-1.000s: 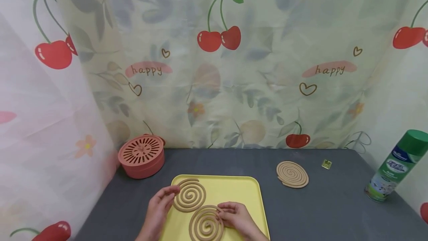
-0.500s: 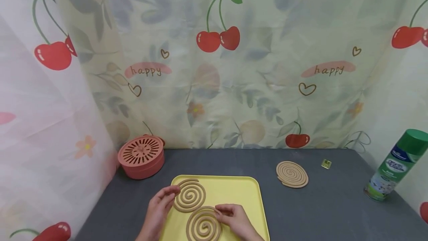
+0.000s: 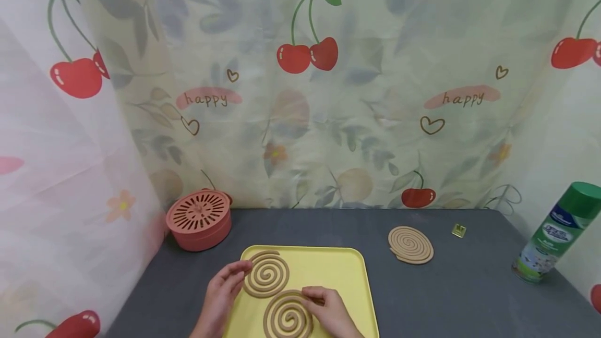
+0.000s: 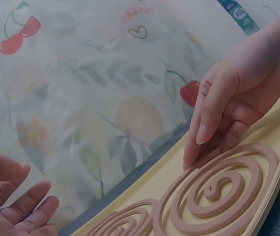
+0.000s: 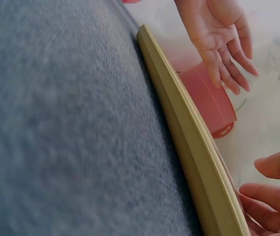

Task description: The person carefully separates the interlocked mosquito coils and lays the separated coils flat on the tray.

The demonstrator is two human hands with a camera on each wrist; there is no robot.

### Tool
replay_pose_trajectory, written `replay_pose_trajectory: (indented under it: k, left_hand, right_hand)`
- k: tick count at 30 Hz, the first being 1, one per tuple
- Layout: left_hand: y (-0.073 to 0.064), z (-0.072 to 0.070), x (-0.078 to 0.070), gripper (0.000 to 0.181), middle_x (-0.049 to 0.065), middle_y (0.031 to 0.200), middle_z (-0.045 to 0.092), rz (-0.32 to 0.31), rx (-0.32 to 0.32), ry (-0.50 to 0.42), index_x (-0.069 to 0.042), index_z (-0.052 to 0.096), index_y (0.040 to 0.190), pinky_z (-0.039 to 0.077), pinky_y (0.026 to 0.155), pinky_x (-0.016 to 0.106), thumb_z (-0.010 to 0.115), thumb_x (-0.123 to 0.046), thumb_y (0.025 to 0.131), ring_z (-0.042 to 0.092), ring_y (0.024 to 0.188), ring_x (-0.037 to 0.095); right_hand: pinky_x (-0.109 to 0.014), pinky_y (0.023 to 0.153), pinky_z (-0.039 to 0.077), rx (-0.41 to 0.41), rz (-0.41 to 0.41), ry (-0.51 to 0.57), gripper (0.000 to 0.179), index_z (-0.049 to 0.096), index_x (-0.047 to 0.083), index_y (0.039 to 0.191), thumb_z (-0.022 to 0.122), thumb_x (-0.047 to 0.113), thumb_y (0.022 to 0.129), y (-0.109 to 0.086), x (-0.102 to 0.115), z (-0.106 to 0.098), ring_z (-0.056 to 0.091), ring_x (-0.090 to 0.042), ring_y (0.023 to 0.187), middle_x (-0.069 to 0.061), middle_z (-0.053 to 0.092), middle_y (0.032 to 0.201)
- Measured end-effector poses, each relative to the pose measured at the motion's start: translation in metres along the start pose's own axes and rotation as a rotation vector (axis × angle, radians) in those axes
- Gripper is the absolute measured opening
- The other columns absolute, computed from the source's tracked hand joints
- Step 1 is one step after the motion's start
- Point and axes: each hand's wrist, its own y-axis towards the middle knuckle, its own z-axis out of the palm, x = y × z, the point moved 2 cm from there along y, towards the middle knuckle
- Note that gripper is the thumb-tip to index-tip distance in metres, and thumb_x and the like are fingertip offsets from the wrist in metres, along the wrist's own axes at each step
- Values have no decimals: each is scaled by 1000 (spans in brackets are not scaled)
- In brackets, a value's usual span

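Note:
Two brown mosquito coils lie on a yellow tray [image 3: 333,265] in the head view. The far coil [image 3: 266,275] is at the tray's back left corner; the near coil [image 3: 291,317] is in front of it, its far edge close to the first. My right hand [image 3: 331,309] is at the near coil's right edge; in the left wrist view its fingertips [image 4: 187,160] touch the outer ring, the thumb held apart from them. My left hand [image 3: 221,291] hovers by the tray's left rim with relaxed fingers, holding nothing, its fingertips overlapping the far coil's edge in the head view.
A round pink slotted box [image 3: 199,220] stands at the back left. To the right lie a tightly wound mosquito coil [image 3: 409,244] and a small gold metal piece [image 3: 458,230]. A green spray can [image 3: 556,233] stands at far right. Patterned curtains enclose the dark table.
The near coil has shifted slightly left and towards me. My right hand has moved a little the same way, its fingers drawn back to the coil's edge. The left hand stays put.

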Motion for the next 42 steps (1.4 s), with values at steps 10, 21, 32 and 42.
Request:
replay_pose_trajectory:
  k: [10,21,32,42]
  left_hand:
    - [-1,0,-1,31,3,112,63,29,6,-16,4,51,122,43,103,36,47,-9,95,60,102,4]
    - [-2,1,1,31,0,111,63,25,28,-3,4,51,122,44,101,31,47,-10,95,58,102,3]
    - [-3,1,2,31,2,111,63,22,29,7,4,52,122,41,103,36,48,-10,94,58,101,3]
    - [-2,5,3,31,2,112,63,13,68,37,3,53,122,39,104,40,49,-10,94,58,102,6]
  right_hand:
    - [-32,87,53,-20,105,86,36,56,-18,114,63,0,83,1,-2,3,59,-37,109,-30,61,113]
    - [-38,93,49,11,30,70,36,59,-16,111,66,4,82,-4,1,6,54,-41,113,-31,58,117]
    - [-41,96,46,43,28,42,32,62,-12,108,65,9,84,-6,6,9,53,-42,115,-28,59,117]
    - [-48,97,46,76,42,56,34,61,-11,113,62,13,88,-6,13,-5,50,-42,118,-28,57,122]
